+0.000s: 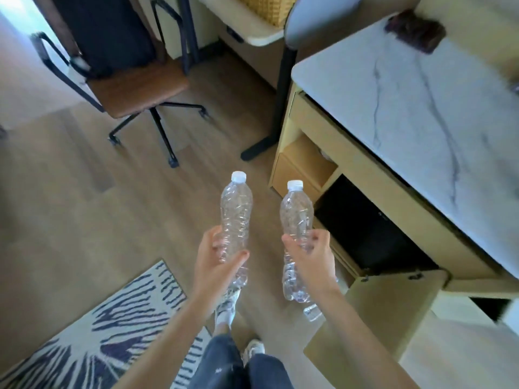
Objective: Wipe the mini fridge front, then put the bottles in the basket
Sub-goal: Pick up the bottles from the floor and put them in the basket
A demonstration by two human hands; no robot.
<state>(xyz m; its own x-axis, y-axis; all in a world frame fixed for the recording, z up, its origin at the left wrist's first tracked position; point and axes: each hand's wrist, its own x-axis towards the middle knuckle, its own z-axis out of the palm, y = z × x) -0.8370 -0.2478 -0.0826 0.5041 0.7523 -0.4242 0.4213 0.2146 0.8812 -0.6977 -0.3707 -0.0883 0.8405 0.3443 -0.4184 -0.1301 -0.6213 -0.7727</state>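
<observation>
Wood floor (pixel 70 206) with striped rug (pixel 112 318), wheeled chair (pixel 134 88) and pale cabinet (pixel 351 155).

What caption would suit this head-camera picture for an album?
Left hand grips one bottle, right hand the other bottle; the wicker basket sits on the desk ahead.

No readable text anywhere you look. The two clear bottles (pixel 236 217) (pixel 296 220) carry no labels, caps plain white. Dark item on the counter (pixel 415 35) is too blurred to read.
</observation>
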